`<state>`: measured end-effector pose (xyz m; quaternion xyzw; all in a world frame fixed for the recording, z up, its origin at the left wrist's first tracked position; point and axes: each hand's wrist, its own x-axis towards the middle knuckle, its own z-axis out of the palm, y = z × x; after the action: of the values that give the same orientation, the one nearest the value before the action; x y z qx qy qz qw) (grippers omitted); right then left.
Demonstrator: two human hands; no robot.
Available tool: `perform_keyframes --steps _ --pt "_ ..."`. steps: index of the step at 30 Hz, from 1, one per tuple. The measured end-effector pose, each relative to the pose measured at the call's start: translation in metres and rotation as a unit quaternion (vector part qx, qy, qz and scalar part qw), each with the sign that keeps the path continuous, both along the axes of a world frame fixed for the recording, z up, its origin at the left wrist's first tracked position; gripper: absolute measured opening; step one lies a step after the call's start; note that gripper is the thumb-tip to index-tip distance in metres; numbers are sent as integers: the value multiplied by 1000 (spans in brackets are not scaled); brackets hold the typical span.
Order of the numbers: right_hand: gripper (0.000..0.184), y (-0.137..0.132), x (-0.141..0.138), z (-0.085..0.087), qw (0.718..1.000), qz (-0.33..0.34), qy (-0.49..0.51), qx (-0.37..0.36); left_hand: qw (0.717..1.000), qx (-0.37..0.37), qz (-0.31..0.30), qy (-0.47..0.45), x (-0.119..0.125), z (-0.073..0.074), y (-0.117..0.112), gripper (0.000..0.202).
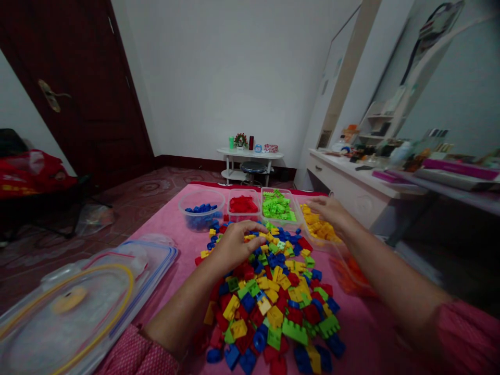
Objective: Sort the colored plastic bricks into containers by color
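A heap of mixed red, blue, yellow and green toy bricks (273, 297) lies on a pink cloth (175, 260). My left hand (234, 245) rests on the far left part of the heap with its fingers curled down among the bricks; what it grips is hidden. My right hand (328, 211) reaches out over the container of yellow bricks (318, 229), fingers spread and pointing left, nothing seen in it. Behind the heap stand a round tub of blue bricks (201, 211), a box of red bricks (242, 204) and a box of green bricks (277, 204).
Clear plastic lids (78, 302) lie stacked at the near left. A container of orange bricks (351, 276) sits under my right forearm. A white desk (351, 182) with clutter stands at the right, a small white table (250, 156) by the far wall, a dark door (78, 94) at the left.
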<state>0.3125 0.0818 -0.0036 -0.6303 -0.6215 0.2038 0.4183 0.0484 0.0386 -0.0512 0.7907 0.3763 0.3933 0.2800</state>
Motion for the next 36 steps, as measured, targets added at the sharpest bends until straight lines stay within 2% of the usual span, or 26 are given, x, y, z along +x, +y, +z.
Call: perform_keyframes --steps 2,4,6,9,11,13,15,16,18,20,23,25,27,30,32,36 --pt "20 -17 -20 -9 995 72 5 -67 1000 -2 -6 13 1 -1 -1 20" --pt "18 -34 -40 -19 975 161 -46 -146 999 -7 -7 31 1 0 -2 19" --pt "14 -49 -56 -27 961 197 -135 -140 999 -14 9 51 -2 4 -1 18" --pt "13 -68 -69 -30 954 186 -212 -98 996 -42 13 79 -11 16 -3 16" --pt "12 -79 -72 -25 948 204 -215 -117 990 -89 -40 103 -17 27 -10 17" --pt "10 -89 -73 -18 932 254 -207 -153 973 -125 -132 144 -20 37 -21 24" --pt "8 -94 -70 -10 917 291 -204 -181 951 -97 -211 203 -16 43 -36 39" --pt "10 -96 -67 -8 914 295 -208 -187 945 -67 -225 229 -12 43 -43 49" --pt "16 -95 -60 -5 914 282 -222 -190 941 -7 -206 267 0 41 -57 68" --pt "22 -90 -49 -6 918 265 -232 -181 942 45 -158 294 15 36 -66 76" --pt "24 -83 -34 -9 925 258 -233 -153 944 93 -103 300 35 23 -74 91" --pt "21 -79 -26 -10 929 228 -259 -135 943 107 -98 299 43 14 -77 100" --pt "20 -75 -23 -11 927 163 -318 -118 939 105 -120 305 47 7 -80 96" --pt "25 -72 -26 -17 899 66 -413 -130 932 96 -167 308 49 2 -85 78" --pt "32 -70 -30 -25 876 40 -453 -158 929 95 -184 308 48 4 -87 70" --pt "41 -72 -39 -38 846 37 -499 -183 922 91 -178 332 45 14 -84 45"
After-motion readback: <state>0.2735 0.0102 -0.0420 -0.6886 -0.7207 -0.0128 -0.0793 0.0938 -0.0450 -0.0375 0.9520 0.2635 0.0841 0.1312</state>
